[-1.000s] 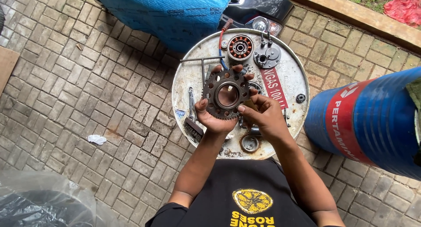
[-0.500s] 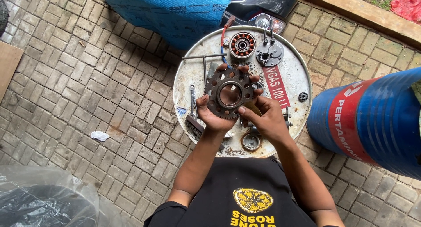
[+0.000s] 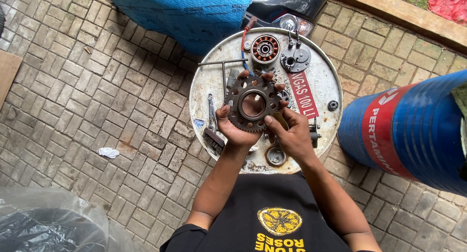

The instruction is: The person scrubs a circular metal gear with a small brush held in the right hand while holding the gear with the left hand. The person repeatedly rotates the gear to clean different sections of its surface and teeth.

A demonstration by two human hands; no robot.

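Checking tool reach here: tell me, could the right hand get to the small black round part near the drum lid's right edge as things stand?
Probably yes, once freed. The right hand now grips the rusty sprocket together with the left hand. The small black round part lies close by on the drum lid, with nothing between.

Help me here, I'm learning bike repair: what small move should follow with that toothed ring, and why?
Probably tilt or turn the sprocket to check its teeth. Both the left hand and right hand hold it flat by its rim above the drum lid, face up, rusty, with nothing fitted in its centre hole.
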